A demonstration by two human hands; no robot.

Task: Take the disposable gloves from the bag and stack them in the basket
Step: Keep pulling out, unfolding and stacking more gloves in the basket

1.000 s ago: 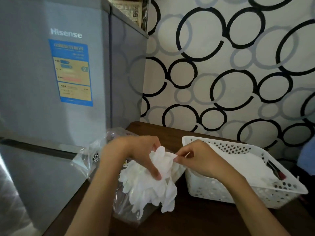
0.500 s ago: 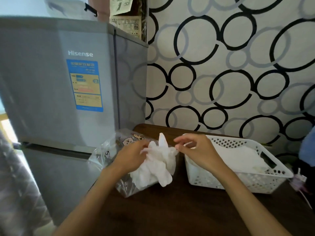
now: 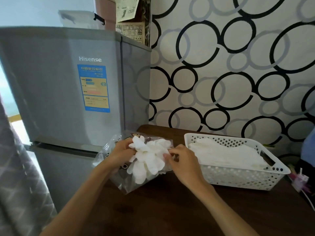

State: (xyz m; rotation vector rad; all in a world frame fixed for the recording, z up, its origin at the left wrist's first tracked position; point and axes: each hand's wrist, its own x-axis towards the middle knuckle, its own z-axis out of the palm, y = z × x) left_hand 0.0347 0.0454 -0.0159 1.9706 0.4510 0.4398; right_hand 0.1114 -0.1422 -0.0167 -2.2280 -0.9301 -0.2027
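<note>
A bunch of white disposable gloves point(image 3: 147, 159) sticks out of a clear plastic bag point(image 3: 126, 182) printed with cartoon figures, lying on the dark wooden table. My left hand point(image 3: 121, 153) grips the bunch from the left. My right hand point(image 3: 183, 160) pinches the right edge of a glove in the bunch. To the right stands a white perforated basket point(image 3: 238, 176) holding a flat stack of white gloves point(image 3: 225, 154).
A grey Hisense fridge point(image 3: 68, 92) stands close on the left, against the table edge. A wall with black circle patterns runs behind the table. A small pink and white object with a cable point(image 3: 300, 180) lies right of the basket.
The view has tilted up and back, so hands and bag appear lower. My right hand has dropped from above the bunch to its right edge; my left hand keeps its grip.
</note>
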